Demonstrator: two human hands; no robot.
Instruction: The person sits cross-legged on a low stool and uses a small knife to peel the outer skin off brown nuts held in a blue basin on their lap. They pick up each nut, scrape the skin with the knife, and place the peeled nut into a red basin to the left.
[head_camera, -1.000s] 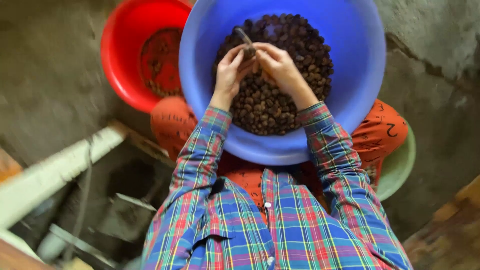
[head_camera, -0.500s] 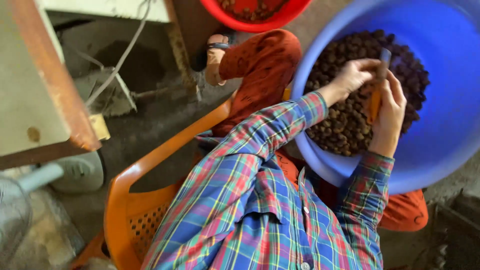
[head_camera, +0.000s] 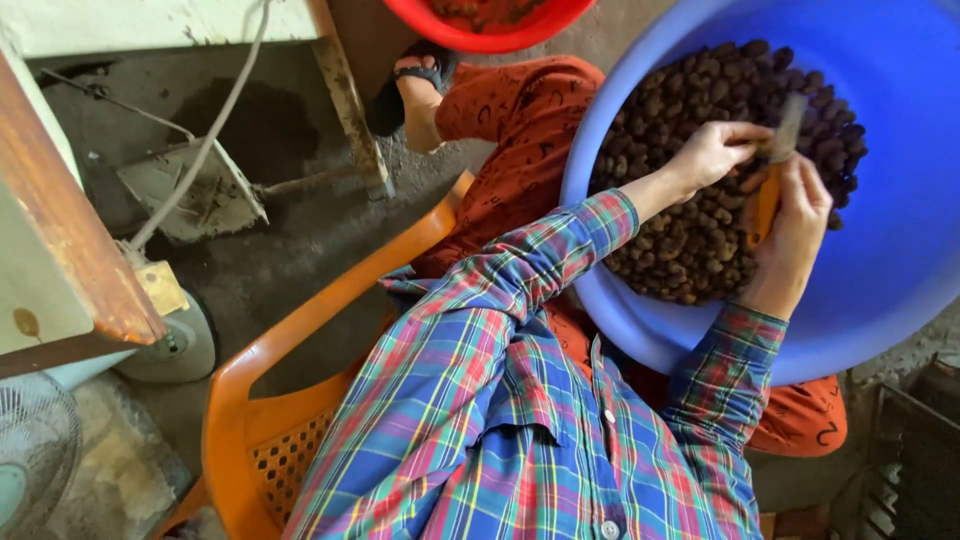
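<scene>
A big blue plastic basin (head_camera: 900, 280) rests on my lap and holds a heap of small dark brown nuts (head_camera: 690, 200). My right hand (head_camera: 800, 225) is closed around a knife (head_camera: 770, 185) with an orange handle, its blade pointing away over the heap. My left hand (head_camera: 715, 150) reaches in from the left. Its fingertips pinch a small brown nut against the blade. Both plaid sleeves stretch from my chest to the basin.
I sit on an orange plastic chair (head_camera: 250, 400). A red basin (head_camera: 490, 25) stands beyond my sandalled foot (head_camera: 415, 85). At the left are a wooden bench (head_camera: 70, 250), a cable, a metal plate and a fan grille (head_camera: 35, 460) on the concrete floor.
The view has swung left and turned, so the basin now sits at the right. Both hands stay together at the knife over the nuts.
</scene>
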